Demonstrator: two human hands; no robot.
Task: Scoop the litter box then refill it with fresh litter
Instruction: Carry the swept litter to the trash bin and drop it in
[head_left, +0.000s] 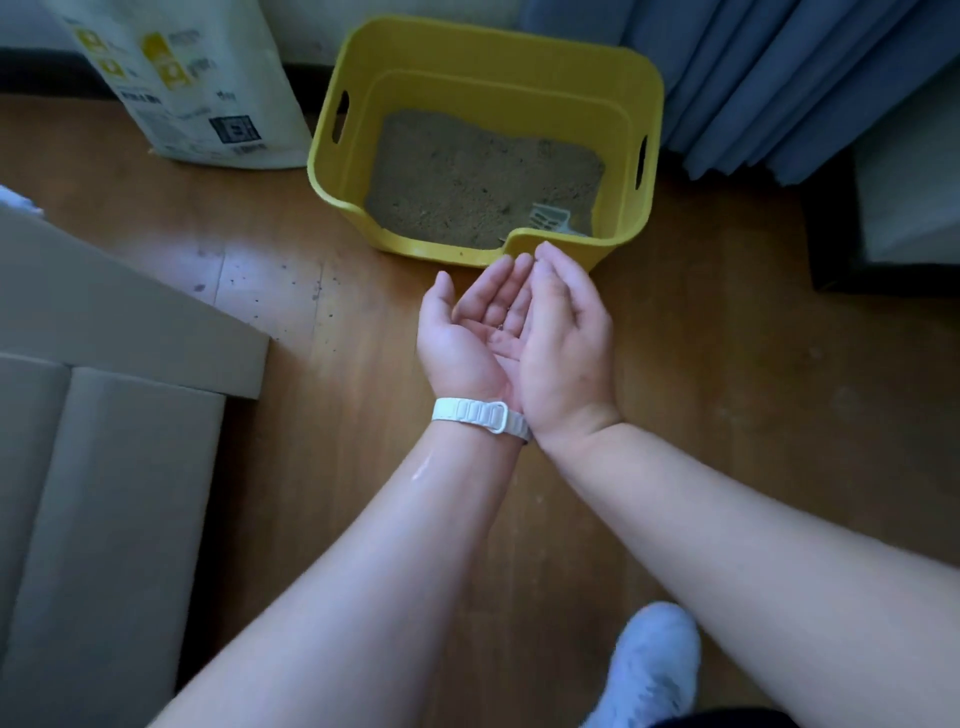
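Left hand (467, 332) palm-up, right hand (566, 343) edge-on against it. Both open, gripping nothing, seemingly cupping stray grains. Yellow plastic litter box (441, 249) sits just ahead; pale slotted scoop (550, 218) rests inside.

Both forearms (363, 571) are bare. A white linked strap (480, 420) circles the wrist of the left hand (467, 332). One foot wears a pale bluish sock or slipper (649, 670).
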